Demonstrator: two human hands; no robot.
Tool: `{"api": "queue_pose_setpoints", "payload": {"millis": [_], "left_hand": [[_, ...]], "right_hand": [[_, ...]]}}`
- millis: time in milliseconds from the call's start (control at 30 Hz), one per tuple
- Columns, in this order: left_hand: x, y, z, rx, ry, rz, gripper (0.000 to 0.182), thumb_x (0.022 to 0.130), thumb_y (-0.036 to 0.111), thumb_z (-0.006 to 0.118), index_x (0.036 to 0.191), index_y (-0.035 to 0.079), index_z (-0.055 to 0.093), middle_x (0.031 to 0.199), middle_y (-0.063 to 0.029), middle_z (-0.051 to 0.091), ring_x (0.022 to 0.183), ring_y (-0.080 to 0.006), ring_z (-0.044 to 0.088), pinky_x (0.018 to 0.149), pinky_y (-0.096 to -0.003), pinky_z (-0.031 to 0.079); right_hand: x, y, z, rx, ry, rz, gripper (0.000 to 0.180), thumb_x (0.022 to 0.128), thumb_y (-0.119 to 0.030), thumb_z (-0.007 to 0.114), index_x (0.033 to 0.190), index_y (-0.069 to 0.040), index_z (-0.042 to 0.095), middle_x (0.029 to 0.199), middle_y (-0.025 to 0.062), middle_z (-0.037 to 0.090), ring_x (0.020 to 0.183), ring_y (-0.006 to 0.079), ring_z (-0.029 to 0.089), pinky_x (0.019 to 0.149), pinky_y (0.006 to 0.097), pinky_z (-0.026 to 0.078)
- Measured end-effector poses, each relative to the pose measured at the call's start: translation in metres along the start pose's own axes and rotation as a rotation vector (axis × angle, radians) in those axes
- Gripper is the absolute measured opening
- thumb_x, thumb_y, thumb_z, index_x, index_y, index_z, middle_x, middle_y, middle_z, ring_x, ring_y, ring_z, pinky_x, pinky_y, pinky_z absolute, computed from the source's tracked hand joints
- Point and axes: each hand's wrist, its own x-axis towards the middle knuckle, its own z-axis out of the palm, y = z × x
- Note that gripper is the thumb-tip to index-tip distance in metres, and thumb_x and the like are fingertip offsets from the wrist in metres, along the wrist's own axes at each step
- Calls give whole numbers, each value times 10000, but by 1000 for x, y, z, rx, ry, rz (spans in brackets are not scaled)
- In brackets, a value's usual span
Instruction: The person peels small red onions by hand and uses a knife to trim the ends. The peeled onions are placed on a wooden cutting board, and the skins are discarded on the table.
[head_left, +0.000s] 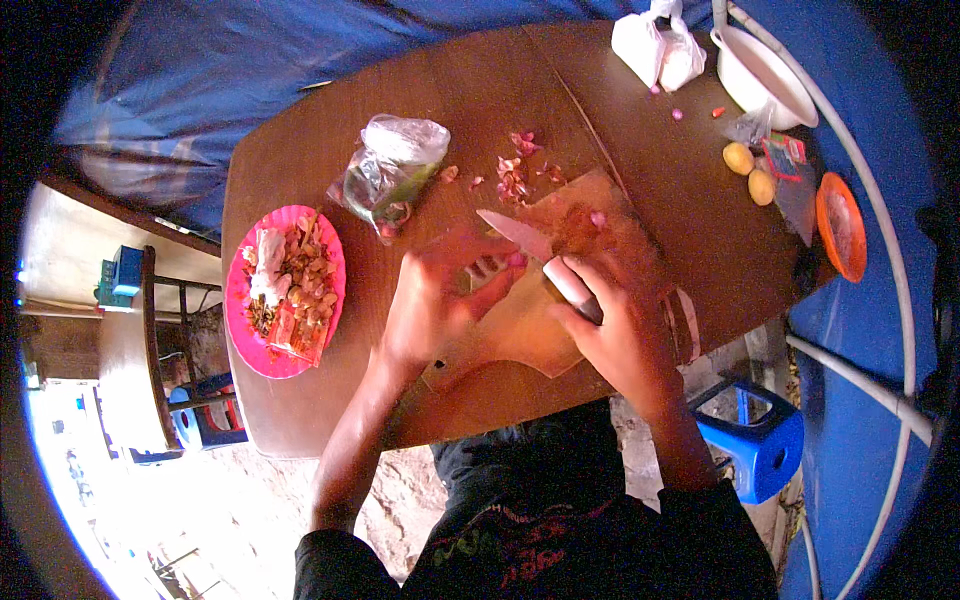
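Note:
My right hand (611, 322) grips a kitchen knife (517, 234) by its light handle, with the blade pointing up and to the left. Just left of the blade, my left hand (442, 300) holds a small pink shallot (517, 259) at its fingertips. Both hands are above a wooden cutting board (517, 330) that lies on the brown table. Another pink shallot piece (598, 219) rests on the board's upper right part. Beyond the board lie loose reddish shallot skins (511, 180).
A pink plate (234, 330) heaped with peelings and wrappers stands left. A clear plastic bag (397, 165) of vegetables lies behind my left hand. At the right are potatoes (761, 187), an orange dish (829, 225), a white basin (765, 75) and white bags (660, 49).

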Motion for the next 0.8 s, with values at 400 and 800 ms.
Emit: {"api": "queue_pose_setpoints", "payload": {"millis": [400,800], "left_hand": [[-27,-9,26,193,43,82,118,765,48,743,870,40,692,904,-99,686,846,-287,658,755,-371,530],[-25,-16,30,144,58,92,113,737,15,744,811,24,658,885,-114,686,841,-291,661,756,-365,531]], "right_hand": [[-43,-11,-28,547,-121,247,337,977,-92,533,1300,-13,587,1090,118,706,845,128,644,724,263,497],[-51,-19,-31,585,-194,282,310,970,-82,543,1254,25,604,1189,191,667,1077,234,660,931,331,495]]}}
